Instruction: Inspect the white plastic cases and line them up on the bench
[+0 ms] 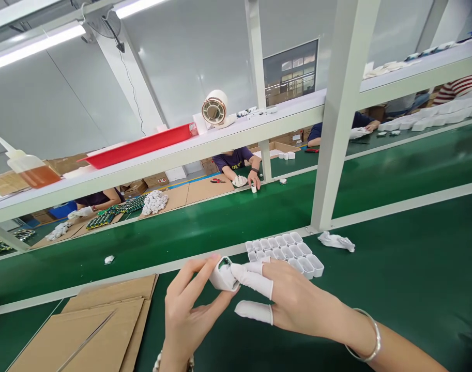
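My left hand (193, 299) grips a small white plastic housing (221, 280) between thumb and fingers, its open end tilted up toward me. Inside the opening a bit of green circuit board (224, 263) shows. White finger cots cover the thumb and some fingers of my right hand (286, 292). Its forefinger touches the opening of the housing, while the thumb stays apart below. Whether anything small is under that fingertip is hidden. Just behind my right hand, several white open-topped housings (316, 264) stand in rows on the green bench (394, 299).
Flat cardboard (92, 330) lies at the left. A white cloth-like piece (336, 241) rests beside the shelf post (338, 119). Beyond runs a green belt (204, 219) with a small white part (109, 260). Overhead, a shelf carries a red tray (142, 146). Co-workers sit opposite.
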`<state>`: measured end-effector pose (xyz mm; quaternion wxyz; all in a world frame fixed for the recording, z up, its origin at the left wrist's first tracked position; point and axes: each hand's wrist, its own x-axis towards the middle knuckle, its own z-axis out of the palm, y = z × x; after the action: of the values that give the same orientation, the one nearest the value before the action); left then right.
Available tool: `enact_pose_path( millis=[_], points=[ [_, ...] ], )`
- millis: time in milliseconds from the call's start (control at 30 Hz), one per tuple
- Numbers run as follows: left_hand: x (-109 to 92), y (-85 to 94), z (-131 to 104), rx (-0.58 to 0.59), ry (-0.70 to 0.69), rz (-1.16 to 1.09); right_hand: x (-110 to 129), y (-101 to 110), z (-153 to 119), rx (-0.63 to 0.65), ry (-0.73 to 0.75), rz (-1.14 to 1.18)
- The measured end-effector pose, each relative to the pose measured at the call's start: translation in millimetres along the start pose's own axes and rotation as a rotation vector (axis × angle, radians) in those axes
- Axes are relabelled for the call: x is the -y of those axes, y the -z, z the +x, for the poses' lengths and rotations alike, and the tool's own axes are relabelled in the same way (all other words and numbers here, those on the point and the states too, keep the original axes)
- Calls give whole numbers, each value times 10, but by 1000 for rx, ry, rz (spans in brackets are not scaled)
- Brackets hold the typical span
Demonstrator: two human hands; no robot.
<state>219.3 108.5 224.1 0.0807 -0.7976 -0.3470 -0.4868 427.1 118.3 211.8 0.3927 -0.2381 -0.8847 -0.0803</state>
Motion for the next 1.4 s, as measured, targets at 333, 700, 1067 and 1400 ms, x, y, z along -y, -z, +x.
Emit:
enact_pose_path(
  millis=[333,700,1067,1400],
  points=[
    [6,-26,12,21,24,-99,10,-19,-18,-77,11,9],
    [8,-16,-24,-31,47,-72,53,-92,-2,-166,103,-190],
    [11,5,-21,-36,49,-63,30,-142,-11,-156,47,-109],
    [-4,22,-22,-46,46,-83,43,-121,-3,-224,46,1]
  ],
)
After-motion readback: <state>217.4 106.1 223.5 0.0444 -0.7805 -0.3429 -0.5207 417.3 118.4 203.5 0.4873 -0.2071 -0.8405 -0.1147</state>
